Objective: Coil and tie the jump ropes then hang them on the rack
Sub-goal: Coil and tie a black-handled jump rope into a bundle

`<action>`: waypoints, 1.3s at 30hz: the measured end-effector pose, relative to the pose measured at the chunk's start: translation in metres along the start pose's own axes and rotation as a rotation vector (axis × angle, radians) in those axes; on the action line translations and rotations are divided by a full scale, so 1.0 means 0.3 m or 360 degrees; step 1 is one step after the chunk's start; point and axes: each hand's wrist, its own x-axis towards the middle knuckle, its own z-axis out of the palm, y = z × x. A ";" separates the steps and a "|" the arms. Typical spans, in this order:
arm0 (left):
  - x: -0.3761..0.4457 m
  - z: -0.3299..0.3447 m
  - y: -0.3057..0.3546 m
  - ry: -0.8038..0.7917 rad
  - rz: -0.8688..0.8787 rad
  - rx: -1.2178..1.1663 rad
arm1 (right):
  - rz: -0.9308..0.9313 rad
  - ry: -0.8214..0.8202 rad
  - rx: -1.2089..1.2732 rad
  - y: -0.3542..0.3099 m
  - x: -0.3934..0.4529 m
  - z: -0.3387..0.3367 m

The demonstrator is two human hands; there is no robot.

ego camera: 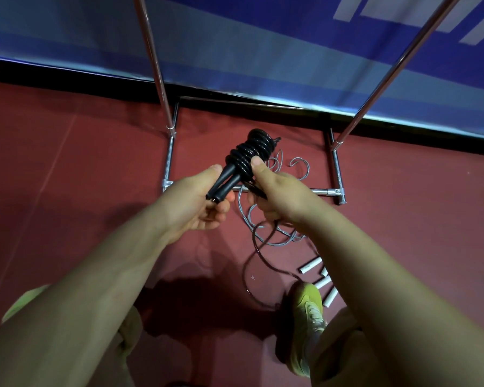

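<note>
black rope (256,155) mostly coiled, left hand (199,202) gripping its handles, right hand (277,191) pinching the loose tail; grey rope (274,233) untouched on floor, nothing on the rack (336,169) yet

- You are working in dim, warm light; the red floor (67,169) reads dark and saturated.
- Your body throws a soft, deep shadow (207,303) on the floor below your forearms.
- Glare streaks the chrome rack (151,51) poles.
- The wide lens bends the blue banner (263,51) and poles outward.
- The dangling black rope (252,255) is motion-blurred.
</note>
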 end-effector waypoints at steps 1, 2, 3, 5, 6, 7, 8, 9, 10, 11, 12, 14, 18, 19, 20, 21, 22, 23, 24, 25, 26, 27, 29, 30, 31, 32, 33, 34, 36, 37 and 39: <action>0.001 0.002 0.000 0.0030 0.0014 -0.0007 | -0.0014 0.0055 -0.0029 -0.002 0.003 0.005; 0.002 0.003 0.001 0.0070 0.0035 -0.0010 | -0.0033 0.0124 -0.0067 -0.001 0.006 0.010; 0.005 0.005 0.001 0.0117 0.0065 -0.0004 | -0.0056 0.0183 -0.0090 -0.001 0.010 0.015; 0.011 0.008 0.001 0.0212 0.0148 0.0043 | -0.0071 0.0193 -0.0016 0.001 0.014 0.022; 0.013 0.011 -0.001 0.0249 0.0200 0.0084 | -0.0047 0.0141 0.0063 0.003 0.014 0.023; 0.017 0.013 -0.003 0.0275 0.0252 0.0135 | -0.0011 0.0073 0.0140 0.001 0.010 0.023; 0.019 0.014 -0.007 0.0290 0.0299 0.0198 | 0.0023 0.0008 0.0200 0.000 0.006 0.022; 0.020 0.013 -0.011 0.0298 0.0343 0.0270 | 0.0047 -0.0044 0.0231 -0.001 0.001 0.021; 0.021 0.010 -0.015 0.0303 0.0378 0.0341 | 0.0065 -0.0083 0.0235 -0.001 -0.003 0.020; 0.023 0.006 -0.019 0.0307 0.0401 0.0405 | 0.0084 -0.0113 0.0222 0.001 -0.005 0.019; 0.023 0.000 -0.021 0.0312 0.0408 0.0458 | 0.0107 -0.0134 0.0206 0.003 -0.005 0.018; 0.022 -0.008 -0.025 0.0319 0.0406 0.0526 | 0.0144 -0.0171 0.0221 0.010 0.004 0.019; 0.022 -0.017 -0.030 0.0263 0.0389 0.0522 | 0.0104 -0.0292 0.0312 0.024 0.029 0.021; 0.021 -0.019 -0.030 0.0228 0.0386 0.0524 | 0.0098 -0.0320 0.0340 0.024 0.031 0.019; 0.019 -0.021 -0.031 0.0198 0.0383 0.0540 | 0.0103 -0.0351 0.0362 0.024 0.033 0.015; 0.018 -0.022 -0.032 0.0177 0.0386 0.0563 | 0.0119 -0.0389 0.0368 0.028 0.035 0.011; 0.015 -0.023 -0.033 0.0172 0.0393 0.0579 | 0.0139 -0.0433 0.0354 0.030 0.035 0.007; 0.013 -0.023 -0.033 0.0181 0.0399 0.0584 | 0.0155 -0.0473 0.0326 0.032 0.035 0.004; 0.013 -0.025 -0.035 0.0196 0.0408 0.0580 | 0.0160 -0.0504 0.0291 0.035 0.035 0.003; 0.015 -0.026 -0.037 0.0207 0.0428 0.0575 | 0.0158 -0.0518 0.0263 0.035 0.033 0.004; 0.016 -0.026 -0.040 0.0210 0.0447 0.0578 | 0.0155 -0.0509 0.0249 0.033 0.030 0.005; 0.018 -0.023 -0.042 0.0212 0.0464 0.0587 | 0.0148 -0.0479 0.0253 0.032 0.026 0.005; 0.024 -0.023 -0.046 0.0237 0.0502 0.0607 | 0.0113 -0.0394 0.0296 0.031 0.021 0.005; 0.026 -0.024 -0.047 0.0260 0.0535 0.0623 | 0.0096 -0.0358 0.0325 0.028 0.017 0.004; 0.026 -0.024 -0.046 0.0293 0.0591 0.0648 | 0.0091 -0.0335 0.0347 0.026 0.013 0.004; 0.027 -0.026 -0.047 0.0338 0.0662 0.0685 | 0.0093 -0.0321 0.0360 0.021 0.006 0.004; 0.028 -0.028 -0.047 0.0388 0.0731 0.0733 | 0.0087 -0.0315 0.0381 0.016 0.002 0.005; 0.028 -0.031 -0.044 0.0440 0.0795 0.0785 | 0.0068 -0.0314 0.0424 0.012 -0.001 0.006; 0.024 -0.035 -0.036 0.0515 0.0867 0.0872 | 0.0004 -0.0340 0.0527 0.006 -0.005 0.009; 0.023 -0.037 -0.032 0.0495 0.0860 0.0870 | -0.0040 -0.0354 0.0551 0.006 -0.006 0.009; 0.022 -0.047 -0.028 0.0326 0.0743 0.0769 | -0.0132 -0.0371 0.0559 0.006 -0.008 0.008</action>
